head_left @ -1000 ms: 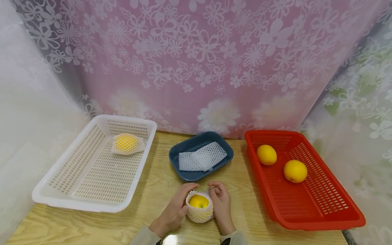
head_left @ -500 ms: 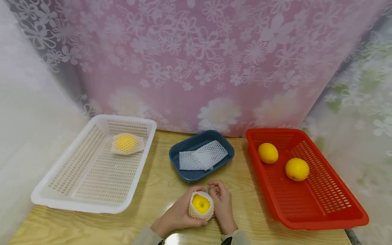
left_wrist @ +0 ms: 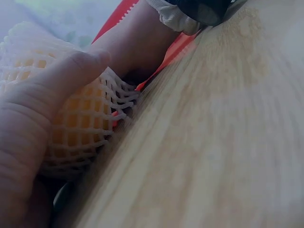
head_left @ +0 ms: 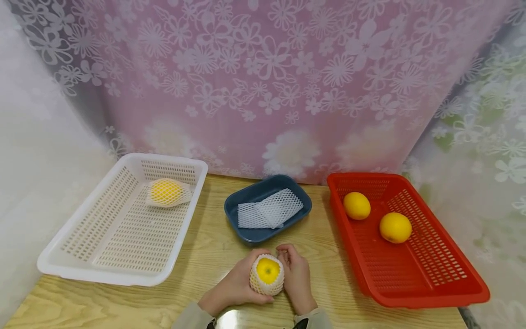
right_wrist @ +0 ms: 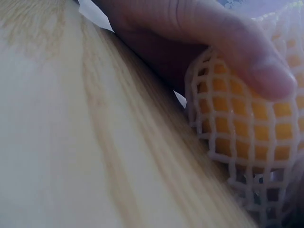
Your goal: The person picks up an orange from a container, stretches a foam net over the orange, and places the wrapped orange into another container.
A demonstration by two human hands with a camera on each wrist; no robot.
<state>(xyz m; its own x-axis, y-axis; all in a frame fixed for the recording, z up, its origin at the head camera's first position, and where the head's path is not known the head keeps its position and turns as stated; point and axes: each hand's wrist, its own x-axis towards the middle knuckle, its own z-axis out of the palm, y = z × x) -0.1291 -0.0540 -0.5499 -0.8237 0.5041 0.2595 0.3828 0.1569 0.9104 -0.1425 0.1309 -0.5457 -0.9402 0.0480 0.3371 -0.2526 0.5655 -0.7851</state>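
A round yellow fruit (head_left: 268, 271) sits inside a white foam net sleeve (head_left: 267, 289), its top showing through the sleeve's round opening. My left hand (head_left: 237, 283) grips the netted fruit from the left, and in the left wrist view its thumb (left_wrist: 71, 71) lies across the mesh. Close against the fruit's right side is my right hand (head_left: 297, 279), fingers bent inward. Whether those fingers pinch the net is hidden. The right wrist view shows the left thumb (right_wrist: 270, 78) on the mesh, with the loose net end (right_wrist: 266, 197) hanging below the fruit.
A blue tray (head_left: 248, 235) with flat foam nets (head_left: 273, 210) stands just beyond the hands. To the left, a white basket (head_left: 111, 274) contains one netted fruit (head_left: 165, 192). The red basket (head_left: 411, 285) on the right holds two bare yellow fruits (head_left: 395, 227).
The left hand has closed around the netted fruit, thumb in front, and turned its open top toward the head camera. The right hand stays beside it, nearly unmoved.
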